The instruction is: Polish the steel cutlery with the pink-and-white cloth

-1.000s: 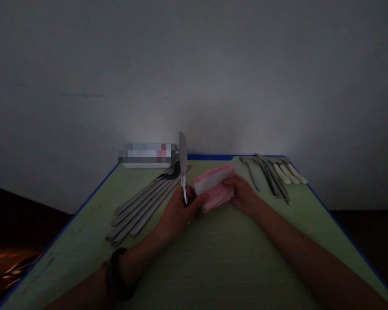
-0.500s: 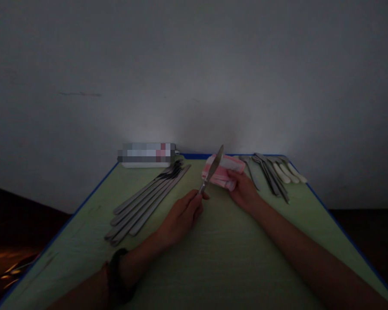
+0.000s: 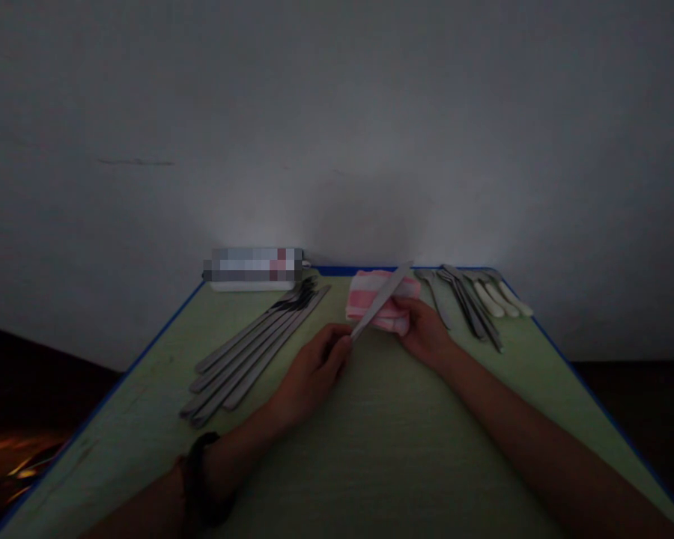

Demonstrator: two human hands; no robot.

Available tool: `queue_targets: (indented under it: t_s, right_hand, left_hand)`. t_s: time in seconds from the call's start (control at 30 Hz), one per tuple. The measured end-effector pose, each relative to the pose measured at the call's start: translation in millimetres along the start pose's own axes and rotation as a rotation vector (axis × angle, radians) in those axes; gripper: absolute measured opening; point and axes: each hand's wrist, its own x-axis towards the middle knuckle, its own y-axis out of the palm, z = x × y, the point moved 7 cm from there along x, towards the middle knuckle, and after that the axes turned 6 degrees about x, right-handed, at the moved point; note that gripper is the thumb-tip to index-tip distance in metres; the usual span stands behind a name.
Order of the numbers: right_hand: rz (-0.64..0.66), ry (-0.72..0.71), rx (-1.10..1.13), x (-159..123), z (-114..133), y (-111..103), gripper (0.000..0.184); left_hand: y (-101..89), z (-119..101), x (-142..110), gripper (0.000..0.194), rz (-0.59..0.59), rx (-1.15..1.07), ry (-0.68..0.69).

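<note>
left grip point(image 3: 315, 368): holding knife point(image 3: 383, 298) | right grip point(image 3: 425, 335): holding pink-white cloth point(image 3: 362, 289) | cutlery point(image 3: 278, 348): on green table point(image 3: 365, 457)

the left hand point(image 3: 317, 368) hides the near end of the knife point(image 3: 382, 299), whose blade covers part of the cloth point(image 3: 362, 288), the front of the box point(image 3: 252, 269) is blurred, the bottom edge cuts off both forearms point(image 3: 508, 408) and the table point(image 3: 404, 449), and the shiny thing point(image 3: 31, 471) far left is unclear.
</note>
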Motion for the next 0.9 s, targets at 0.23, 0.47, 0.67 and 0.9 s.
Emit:
queue_targets:
  t_s: [0.23, 0.47, 0.67, 0.9]
  right_hand:
    - [0.051, 0.021, -0.033, -3.9, 0.4, 9.6, 0.028]
    - [0.090, -0.007, -0.062, -4.7, 1.5, 15.5, 0.025]
    - [0.041, -0.046, -0.136, -5.1, 2.4, 11.0, 0.020]
    - [-0.069, -0.089, -0.161, -6.7, 2.4, 4.0, 0.024]
  left_hand:
    - [1.8, 3.6, 0.2, 0.018, -0.026, -0.164, -0.053]
    - [8.4, 9.4, -1.0, 0.018, 0.071, -0.232, -0.062]
    - [11.2, -0.2, -5.6, 0.018, 0.213, -0.171, 0.034]
    - [19.9, -26.2, -20.4, 0.026, 0.433, 0.209, 0.369]
